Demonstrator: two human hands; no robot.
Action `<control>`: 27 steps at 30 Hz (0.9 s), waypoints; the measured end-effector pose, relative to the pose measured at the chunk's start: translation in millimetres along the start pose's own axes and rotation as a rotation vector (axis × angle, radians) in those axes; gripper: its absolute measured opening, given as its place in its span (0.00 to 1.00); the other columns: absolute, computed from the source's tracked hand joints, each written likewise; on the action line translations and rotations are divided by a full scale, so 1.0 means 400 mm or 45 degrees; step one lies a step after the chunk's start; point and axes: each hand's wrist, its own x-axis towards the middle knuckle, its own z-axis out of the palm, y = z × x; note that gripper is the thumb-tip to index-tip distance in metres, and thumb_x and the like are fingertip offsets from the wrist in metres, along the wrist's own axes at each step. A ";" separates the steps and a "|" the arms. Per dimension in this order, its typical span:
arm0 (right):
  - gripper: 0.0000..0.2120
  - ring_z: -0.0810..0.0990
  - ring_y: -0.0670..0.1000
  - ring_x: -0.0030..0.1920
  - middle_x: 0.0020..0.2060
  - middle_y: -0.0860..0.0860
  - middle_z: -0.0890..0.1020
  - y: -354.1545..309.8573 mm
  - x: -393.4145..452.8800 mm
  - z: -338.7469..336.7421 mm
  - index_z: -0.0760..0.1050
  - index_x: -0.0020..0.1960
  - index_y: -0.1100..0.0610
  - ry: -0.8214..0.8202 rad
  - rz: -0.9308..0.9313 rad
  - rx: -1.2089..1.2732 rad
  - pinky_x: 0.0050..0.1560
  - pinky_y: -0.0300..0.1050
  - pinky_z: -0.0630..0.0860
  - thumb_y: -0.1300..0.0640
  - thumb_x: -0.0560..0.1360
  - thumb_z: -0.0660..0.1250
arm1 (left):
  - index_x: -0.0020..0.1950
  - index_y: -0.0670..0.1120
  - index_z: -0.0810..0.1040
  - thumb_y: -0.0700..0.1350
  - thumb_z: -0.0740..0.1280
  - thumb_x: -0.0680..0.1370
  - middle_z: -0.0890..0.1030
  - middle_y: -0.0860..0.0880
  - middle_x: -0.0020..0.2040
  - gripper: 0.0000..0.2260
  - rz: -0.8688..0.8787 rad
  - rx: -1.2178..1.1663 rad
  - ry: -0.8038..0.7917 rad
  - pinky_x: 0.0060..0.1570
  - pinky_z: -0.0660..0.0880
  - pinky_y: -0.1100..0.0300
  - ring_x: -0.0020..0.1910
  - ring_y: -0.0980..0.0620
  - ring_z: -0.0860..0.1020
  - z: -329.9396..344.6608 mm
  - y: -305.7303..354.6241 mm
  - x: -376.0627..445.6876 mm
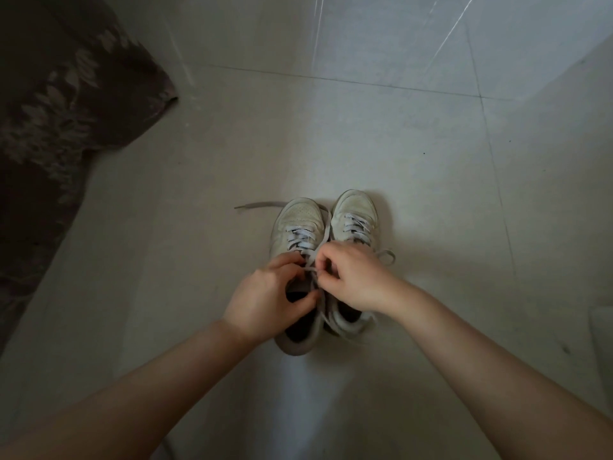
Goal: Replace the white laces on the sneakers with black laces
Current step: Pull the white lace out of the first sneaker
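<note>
Two worn white sneakers stand side by side on the tiled floor, toes pointing away. The left sneaker (298, 220) has its white lace (262, 205) partly loosened, with one end trailing out across the floor to the left. My left hand (272, 297) grips the upper part of this shoe near the tongue. My right hand (351, 277) pinches the lace just above the top eyelets. The right sneaker (356, 214) is still laced in white. No black laces are in view.
A dark patterned cloth (59, 121) hangs down along the left side. Pale floor tiles (414, 134) spread out ahead and to the right. A pale object (602, 330) shows at the right edge.
</note>
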 end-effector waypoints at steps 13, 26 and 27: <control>0.02 0.72 0.43 0.34 0.34 0.44 0.75 -0.014 0.018 -0.031 0.70 0.47 0.51 -0.263 0.203 0.263 0.39 0.41 0.67 0.53 0.77 0.62 | 0.42 0.46 0.81 0.62 0.64 0.69 0.80 0.55 0.57 0.20 0.063 0.032 0.056 0.38 0.80 0.54 0.45 0.50 0.83 0.018 -0.010 -0.005; 0.07 0.66 0.48 0.59 0.52 0.42 0.76 0.005 -0.012 -0.022 0.80 0.47 0.48 -0.027 -0.023 -0.376 0.59 0.45 0.57 0.47 0.72 0.67 | 0.45 0.46 0.80 0.61 0.65 0.68 0.75 0.48 0.62 0.19 0.077 0.111 0.148 0.43 0.77 0.61 0.56 0.51 0.77 0.028 0.007 -0.023; 0.07 0.66 0.49 0.58 0.51 0.43 0.76 0.003 -0.010 -0.020 0.79 0.46 0.49 -0.030 -0.041 -0.387 0.59 0.45 0.57 0.48 0.72 0.66 | 0.44 0.47 0.80 0.61 0.65 0.68 0.76 0.48 0.61 0.19 0.048 0.125 0.156 0.41 0.77 0.61 0.54 0.51 0.79 0.029 0.011 -0.022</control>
